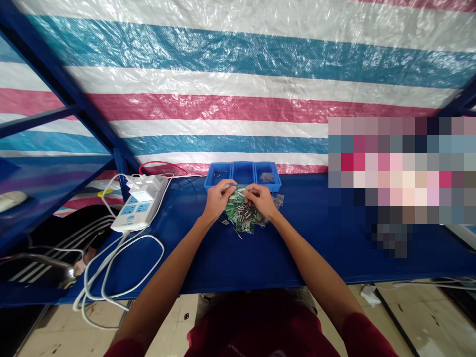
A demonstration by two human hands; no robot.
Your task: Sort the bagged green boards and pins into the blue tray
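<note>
1. Left hand (218, 199), right hand (262, 199): fingertips nearly closed above green packet (231, 212); I can't tell what's pinched.
2. Packet, metal pins (244, 214): wearer's twelve o'clock.
3. Blue tray (243, 172) just beyond.

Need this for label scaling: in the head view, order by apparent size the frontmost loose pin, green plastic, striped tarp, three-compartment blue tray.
1. Striped tarp
2. Three-compartment blue tray
3. Green plastic, partly covered
4. Frontmost loose pin

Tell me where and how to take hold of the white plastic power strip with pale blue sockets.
Likely best: grip the white plastic power strip across its width, toward the near end, coming from above. Its body is flat there; boxy white plugs crowd the far end, and a white cable leaves the near edge.
</note>
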